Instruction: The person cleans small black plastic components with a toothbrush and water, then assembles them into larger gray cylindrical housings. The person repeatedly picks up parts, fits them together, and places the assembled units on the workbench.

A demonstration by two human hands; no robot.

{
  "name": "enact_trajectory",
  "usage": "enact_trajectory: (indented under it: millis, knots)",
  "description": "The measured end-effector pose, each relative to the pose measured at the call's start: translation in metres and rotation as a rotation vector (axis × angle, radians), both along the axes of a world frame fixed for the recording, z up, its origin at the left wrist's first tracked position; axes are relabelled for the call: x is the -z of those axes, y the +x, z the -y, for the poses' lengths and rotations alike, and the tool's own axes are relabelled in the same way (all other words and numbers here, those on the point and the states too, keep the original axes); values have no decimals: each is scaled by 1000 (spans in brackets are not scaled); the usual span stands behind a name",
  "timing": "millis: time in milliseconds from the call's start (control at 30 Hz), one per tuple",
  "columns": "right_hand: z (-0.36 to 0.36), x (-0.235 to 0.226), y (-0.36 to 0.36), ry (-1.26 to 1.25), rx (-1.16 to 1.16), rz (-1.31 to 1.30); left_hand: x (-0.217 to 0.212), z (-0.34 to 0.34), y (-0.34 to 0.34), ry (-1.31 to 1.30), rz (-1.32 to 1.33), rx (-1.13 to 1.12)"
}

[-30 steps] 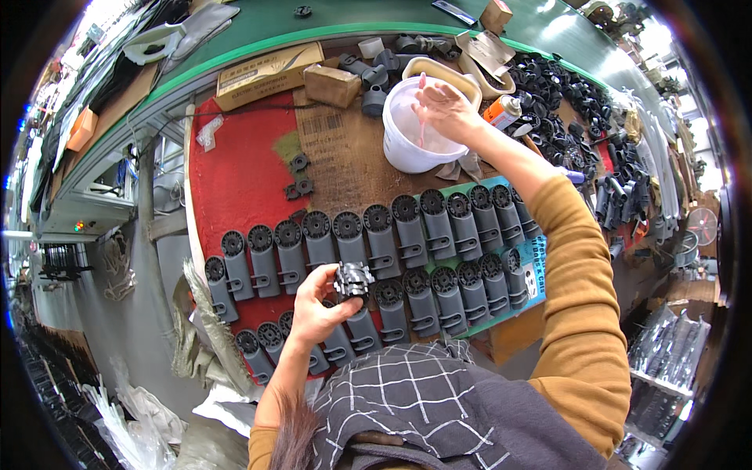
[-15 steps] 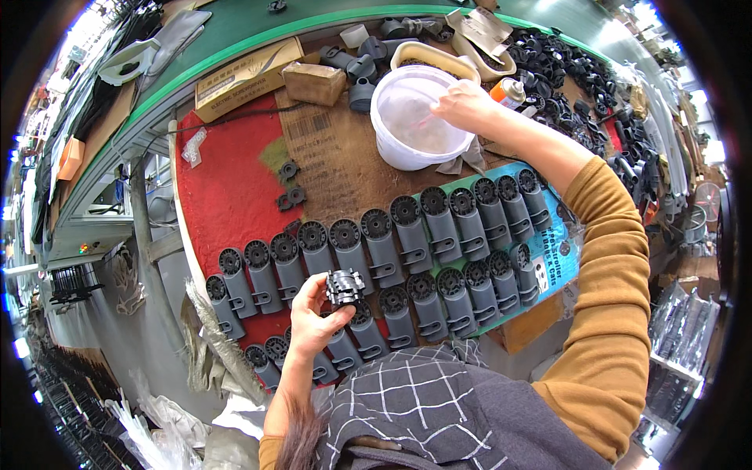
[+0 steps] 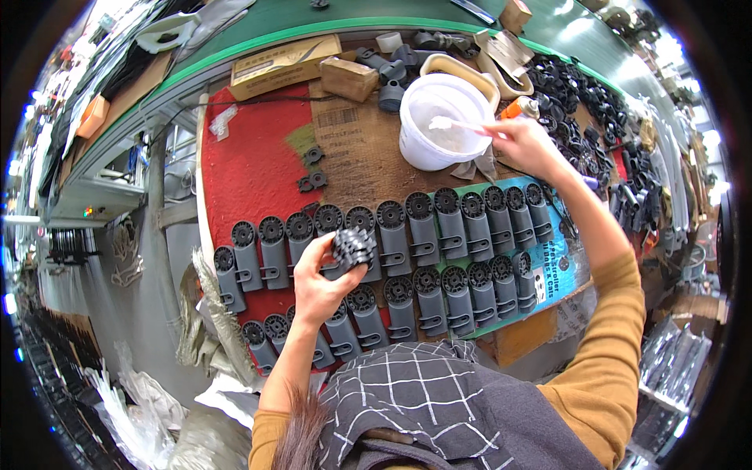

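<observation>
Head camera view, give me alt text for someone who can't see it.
A person's left hand holds a black ridged part above rows of gray pieces, while the right hand holds a white-tipped stick over a white bucket.

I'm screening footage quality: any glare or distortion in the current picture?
Head view: white glare on the green surface at upper right, its edge bowing; also head view: pale highlights on the black part in the left hand's grip.

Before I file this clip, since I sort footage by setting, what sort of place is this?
Probably a factory assembly workshop: it has rows of matching grey parts, a heap of small black parts, and a long green surface, possibly a conveyor, behind them.
</observation>
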State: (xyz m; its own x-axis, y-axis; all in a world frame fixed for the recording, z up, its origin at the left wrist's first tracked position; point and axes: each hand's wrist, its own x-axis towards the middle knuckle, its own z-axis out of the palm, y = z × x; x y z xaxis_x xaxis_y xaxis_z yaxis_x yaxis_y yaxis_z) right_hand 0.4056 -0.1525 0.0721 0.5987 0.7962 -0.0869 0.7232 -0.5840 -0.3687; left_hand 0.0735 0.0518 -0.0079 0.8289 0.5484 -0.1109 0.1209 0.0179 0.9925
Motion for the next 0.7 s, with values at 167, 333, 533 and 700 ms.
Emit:
enact_trajectory:
  millis: [167,333,533,700]
  knots:
    - [22,-12,-120,388,61,-462,-11,-3,17,417,43,-4]
    - [11,0,-204,445,44,-306,-29,-2,14,606,127,-10]
    - [-2,9,-225,523,-43,253,-43,-1,0,690,124,-70]
    - [3,9,-239,580,47,228,-48,-8,-7,660,86,-146]
